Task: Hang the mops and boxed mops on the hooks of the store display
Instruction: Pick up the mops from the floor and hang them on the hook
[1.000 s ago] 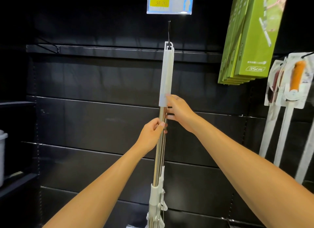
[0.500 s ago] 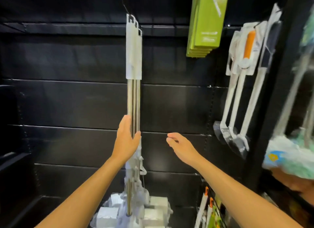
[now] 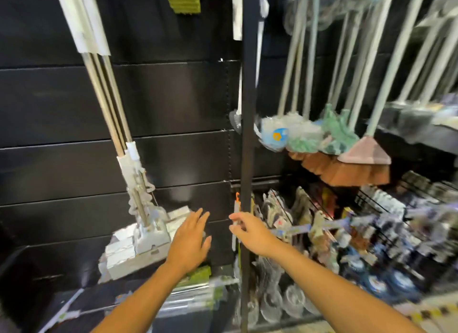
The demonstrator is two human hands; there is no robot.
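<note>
While mops (image 3: 109, 104) hang just left, left hand (image 3: 190, 238), right hand (image 3: 250, 233) relaxed, holding nothing

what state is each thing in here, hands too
mops, poles tilted, no hand on them, tops out of view
left hand, open, fingers spread, holding nothing
right hand, fingers loosely curled, holding nothing, in front of the black post
green boxes, up top, only bottom edges in view
brooms, heads down, blurred
wrapped mop, lying flat down low
</note>
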